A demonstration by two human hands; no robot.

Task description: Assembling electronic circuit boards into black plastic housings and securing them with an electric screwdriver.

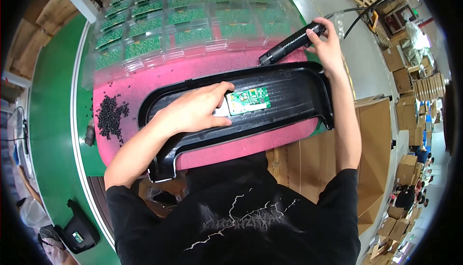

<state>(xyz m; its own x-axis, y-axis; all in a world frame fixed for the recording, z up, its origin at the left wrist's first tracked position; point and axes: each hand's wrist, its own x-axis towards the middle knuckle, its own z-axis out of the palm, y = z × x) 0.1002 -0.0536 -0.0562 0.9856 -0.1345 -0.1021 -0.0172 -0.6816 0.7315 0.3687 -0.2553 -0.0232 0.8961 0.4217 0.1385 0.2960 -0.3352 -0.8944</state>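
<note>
Leaning over a pink worktop (207,159), a person in a black T-shirt (236,217) is working with both hands, while an open cardboard box (369,144) is standing at the right. Across the near part of the worktop a curved black plastic housing (292,85) is lying hollow side up, its left leg jutting past the near edge. Inside, near the middle, a green circuit board (253,102) is lying with its long axis running left to right, roughly along the housing. The left hand (200,105) is the nearer one, directly left of the board; its thumb and fingers are spreading around the board's left end, though I cannot tell whether they are pinching it or only steadying it. Farther out on the right, the right hand (327,43) is wrapping around the rear of a black electric screwdriver (287,47). The screwdriver is slanting down to the left, its tip hanging by the housing's far rim, so the board is lying toward the body and slightly left of that tip. Small black screws (111,120) are heaping up left of the housing. Beyond, clear plastic trays (188,36) are holding rows of green circuit boards.
</note>
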